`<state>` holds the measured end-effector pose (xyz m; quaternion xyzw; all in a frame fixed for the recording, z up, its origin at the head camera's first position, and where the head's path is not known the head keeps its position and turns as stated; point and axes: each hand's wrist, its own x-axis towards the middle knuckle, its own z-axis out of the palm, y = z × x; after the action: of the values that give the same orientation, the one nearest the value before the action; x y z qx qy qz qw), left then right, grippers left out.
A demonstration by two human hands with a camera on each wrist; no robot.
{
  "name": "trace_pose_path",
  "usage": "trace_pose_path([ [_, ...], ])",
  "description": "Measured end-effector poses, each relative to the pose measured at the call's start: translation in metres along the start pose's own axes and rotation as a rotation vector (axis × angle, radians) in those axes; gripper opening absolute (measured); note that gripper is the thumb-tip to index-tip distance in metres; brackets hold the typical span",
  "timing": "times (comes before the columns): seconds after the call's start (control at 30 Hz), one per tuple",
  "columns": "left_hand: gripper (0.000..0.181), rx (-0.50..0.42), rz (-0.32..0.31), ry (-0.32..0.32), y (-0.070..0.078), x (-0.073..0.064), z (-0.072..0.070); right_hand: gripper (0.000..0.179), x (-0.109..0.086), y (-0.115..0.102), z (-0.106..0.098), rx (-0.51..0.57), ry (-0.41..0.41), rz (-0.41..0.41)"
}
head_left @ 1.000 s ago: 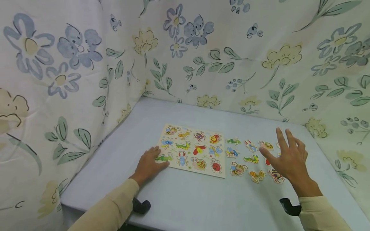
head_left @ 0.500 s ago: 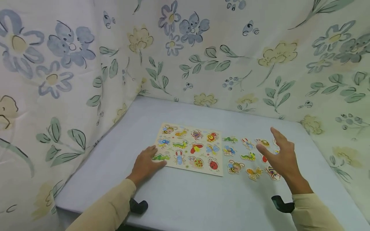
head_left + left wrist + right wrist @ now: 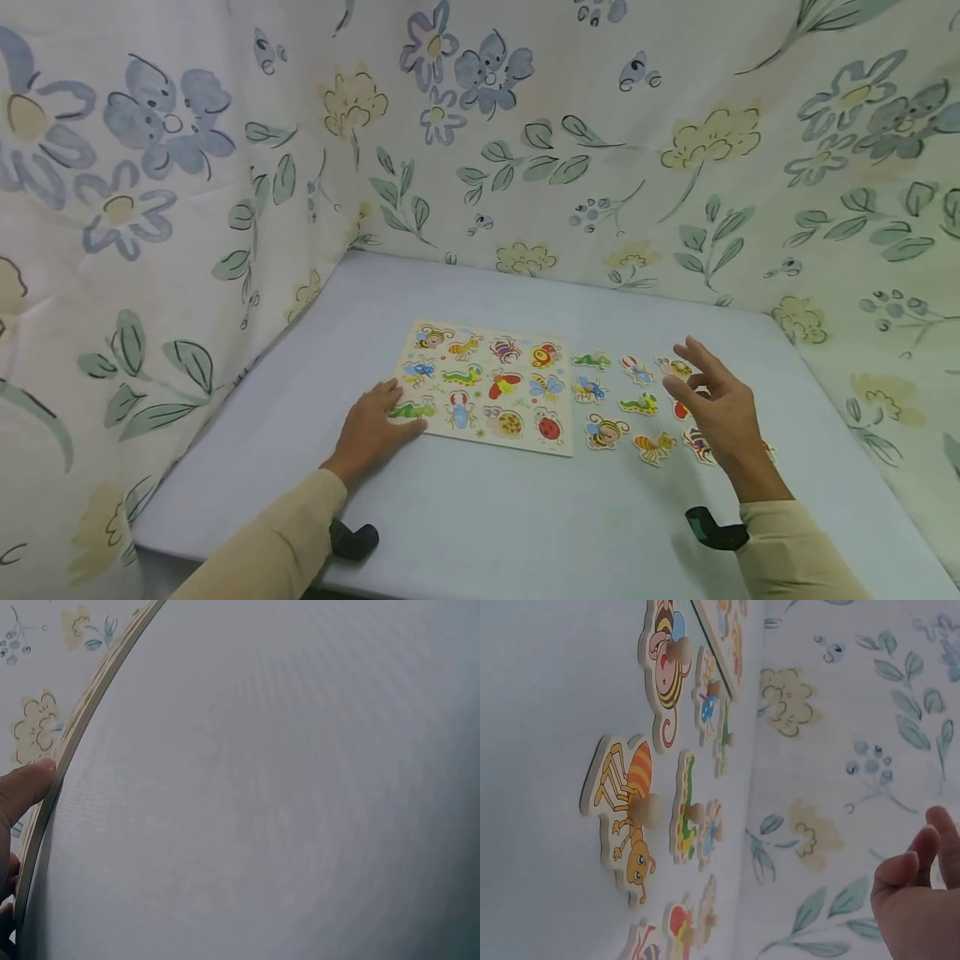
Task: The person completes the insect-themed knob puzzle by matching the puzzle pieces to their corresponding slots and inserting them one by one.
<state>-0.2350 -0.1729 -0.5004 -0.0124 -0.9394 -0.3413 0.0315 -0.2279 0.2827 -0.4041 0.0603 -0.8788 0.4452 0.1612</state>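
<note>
A wooden peg-puzzle board point(image 3: 480, 396) printed with insects lies flat on the table. My left hand point(image 3: 372, 425) rests on its near left corner, thumb along the front edge and fingers at the left side. In the left wrist view the thumb point(image 3: 26, 787) touches the board's edge. My right hand point(image 3: 723, 417) hovers over the loose insect pieces with bent, parted fingers and holds nothing. Around it are the snail piece point(image 3: 677, 367), the spider piece point(image 3: 696, 443) and a red piece partly hidden. Wooden knobs point(image 3: 646, 810) stand up from the pieces.
Right of the board lie several more pieces: a bee point(image 3: 606, 432), an ant point(image 3: 654, 448), a caterpillar point(image 3: 637, 404), a blue fly point(image 3: 590, 389) and a beetle point(image 3: 637, 371). A floral curtain point(image 3: 555, 208) encloses the white table point(image 3: 480, 517) at the back and sides.
The right hand has moved left and its fingers have drawn in, thumb and index nearer each other. The head view has shifted slightly right. My left hand keeps its place on the board.
</note>
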Motion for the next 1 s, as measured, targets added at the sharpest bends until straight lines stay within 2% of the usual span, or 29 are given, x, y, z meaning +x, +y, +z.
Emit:
trace_pose_path([
  [0.13, 0.08, 0.003, 0.016, 0.001, 0.001, 0.002, 0.002, 0.065, -0.002, 0.005, 0.0, 0.097, -0.006, 0.013],
  [0.3, 0.08, 0.003, 0.037, 0.004, 0.003, 0.005, 0.003, 0.062, -0.003, 0.011, 0.003, 0.284, -0.011, 0.056],
  [0.43, 0.079, 0.001, 0.037, 0.0, -0.002, 0.003, 0.003, 0.057, -0.006, 0.015, 0.012, 0.375, -0.054, 0.075],
  [0.6, 0.078, -0.013, 0.028, 0.0, -0.009, -0.001, 0.002, 0.054, -0.01, 0.02, 0.028, 0.345, -0.112, 0.11],
  [0.87, 0.079, -0.025, 0.04, -0.002, -0.009, 0.001, 0.004, 0.057, -0.013, 0.031, 0.045, 0.32, -0.194, 0.155],
  [1.0, 0.079, -0.02, 0.033, -0.001, -0.009, 0.001, 0.005, 0.054, -0.013, 0.035, 0.053, 0.265, -0.225, 0.208],
])
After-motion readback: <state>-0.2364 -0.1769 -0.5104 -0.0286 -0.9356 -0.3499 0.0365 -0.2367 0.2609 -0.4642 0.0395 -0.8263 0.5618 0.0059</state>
